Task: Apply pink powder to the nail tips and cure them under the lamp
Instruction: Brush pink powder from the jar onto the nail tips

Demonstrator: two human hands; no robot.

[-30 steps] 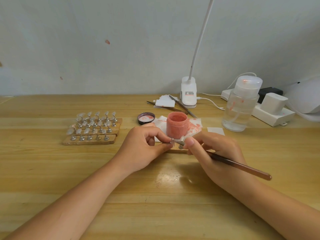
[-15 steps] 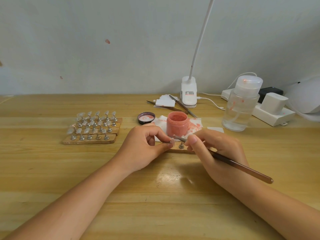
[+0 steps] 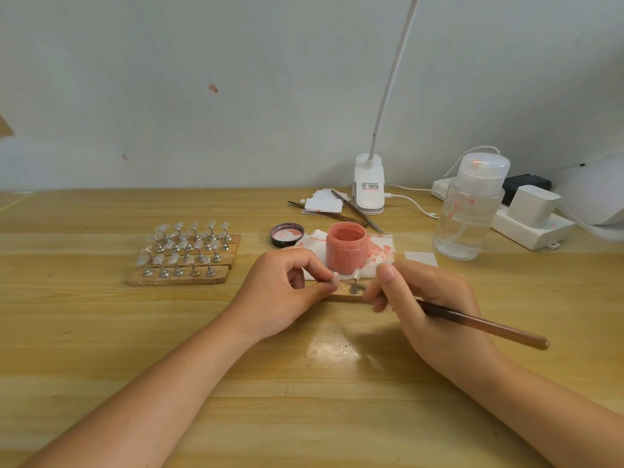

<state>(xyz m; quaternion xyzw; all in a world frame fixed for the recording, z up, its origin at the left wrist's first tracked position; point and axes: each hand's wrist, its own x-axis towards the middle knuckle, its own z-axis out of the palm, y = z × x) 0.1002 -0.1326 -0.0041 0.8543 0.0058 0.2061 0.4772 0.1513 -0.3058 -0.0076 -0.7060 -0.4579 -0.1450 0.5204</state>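
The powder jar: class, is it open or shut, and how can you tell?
Open. The jar stands upright with pink powder showing at its mouth; its lid lies left of it.

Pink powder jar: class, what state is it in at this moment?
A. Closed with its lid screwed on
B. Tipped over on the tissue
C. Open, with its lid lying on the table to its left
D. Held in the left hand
C: the pink powder jar stands upright and uncovered on the tissue, and the lid lies on the table beside it.

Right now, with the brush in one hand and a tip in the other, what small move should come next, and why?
Probably dip the brush in the open pink powder jar: the right hand grips it just beside the jar, while the left hand pinches a nail tip that looks uncoated.
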